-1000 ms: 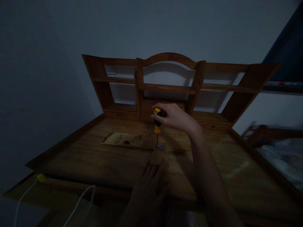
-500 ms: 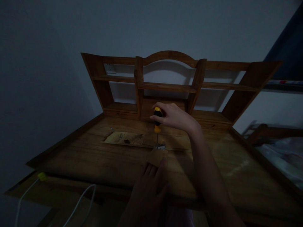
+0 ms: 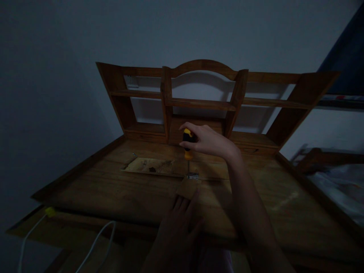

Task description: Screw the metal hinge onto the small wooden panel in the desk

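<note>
My right hand (image 3: 209,142) is closed round the yellow and black handle of a screwdriver (image 3: 187,146), held upright. Its tip rests on a small metal hinge (image 3: 193,176) on the wooden desk (image 3: 113,189). My left hand (image 3: 178,227) lies flat with fingers stretched out, pressing a small wooden block (image 3: 187,187) just in front of the hinge. A pale rectangular recess (image 3: 150,167) is cut into the desktop to the left of the hinge.
A wooden shelf unit (image 3: 199,102) stands at the back of the desk against a grey wall. Two white cables (image 3: 96,239) hang at the front left edge. A bed (image 3: 338,185) lies to the right. The room is dim.
The view has drifted slightly. My right hand has turned a little on the screwdriver handle; the left hand stays on the block.
</note>
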Available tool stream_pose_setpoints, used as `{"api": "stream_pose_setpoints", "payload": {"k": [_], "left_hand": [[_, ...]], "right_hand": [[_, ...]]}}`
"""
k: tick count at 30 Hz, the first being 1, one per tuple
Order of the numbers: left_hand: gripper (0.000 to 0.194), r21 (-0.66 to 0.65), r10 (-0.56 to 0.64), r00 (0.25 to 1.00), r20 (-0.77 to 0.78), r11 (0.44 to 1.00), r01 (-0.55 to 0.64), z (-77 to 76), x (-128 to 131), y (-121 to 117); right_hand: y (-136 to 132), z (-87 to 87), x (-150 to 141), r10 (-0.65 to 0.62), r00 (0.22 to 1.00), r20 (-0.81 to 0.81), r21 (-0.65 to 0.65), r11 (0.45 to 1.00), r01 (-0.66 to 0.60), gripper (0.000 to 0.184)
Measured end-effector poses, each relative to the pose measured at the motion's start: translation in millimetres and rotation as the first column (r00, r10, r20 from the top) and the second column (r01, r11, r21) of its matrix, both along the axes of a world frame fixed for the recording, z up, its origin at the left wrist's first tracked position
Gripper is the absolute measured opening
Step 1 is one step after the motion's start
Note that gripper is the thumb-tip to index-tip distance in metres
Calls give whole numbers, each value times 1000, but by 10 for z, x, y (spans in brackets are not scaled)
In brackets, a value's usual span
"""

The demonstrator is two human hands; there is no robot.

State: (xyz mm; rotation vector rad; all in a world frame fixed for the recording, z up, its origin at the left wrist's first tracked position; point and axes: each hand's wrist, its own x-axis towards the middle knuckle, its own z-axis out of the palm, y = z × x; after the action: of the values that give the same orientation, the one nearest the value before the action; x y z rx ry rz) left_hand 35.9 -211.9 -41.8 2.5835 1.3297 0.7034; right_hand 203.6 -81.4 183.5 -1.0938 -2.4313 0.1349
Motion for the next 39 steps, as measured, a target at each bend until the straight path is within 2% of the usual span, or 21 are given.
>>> {"api": "stream_pose_setpoints", "payload": {"k": [4,11,16,19,21,27,31,34,37,39], "left_hand": [[78,-4,-6,1000,-8,1000,6,19,4,-1],[79,-4,-2,1000,-6,1000,2,31,2,-20],[79,8,13,1000,25,1000,-13,-26,14,-29],[76,55,142,982,128,987,-150,-111,65,-13],[72,54,240,939,247,964,-261,-172,102,4],[60,-53,338,820,461,933,-355,-266,34,79],[52,-67,363,791,492,922,-382,-121,-117,235],[39,0,256,893,369,961,-276,91,-194,416],[41,101,134,971,199,983,-156,270,-232,606],[41,149,61,995,74,986,-71,332,-246,701]], "right_hand": [[11,-16,-8,-41,999,7,20,999,41,45],[-19,21,-13,-3,1000,-9,9,1000,3,38],[13,0,-10,2,1000,-29,42,999,-1,35],[27,17,35,8,998,-61,90,996,-2,33],[16,49,79,3,995,-96,125,992,9,32],[-67,175,251,-39,975,-220,219,972,88,30],[-101,242,397,-114,956,-270,300,933,196,32],[-117,279,500,-159,939,-304,345,901,264,32],[-134,300,576,-171,931,-321,373,881,290,33],[-143,306,608,-176,928,-328,382,874,300,32]]}}
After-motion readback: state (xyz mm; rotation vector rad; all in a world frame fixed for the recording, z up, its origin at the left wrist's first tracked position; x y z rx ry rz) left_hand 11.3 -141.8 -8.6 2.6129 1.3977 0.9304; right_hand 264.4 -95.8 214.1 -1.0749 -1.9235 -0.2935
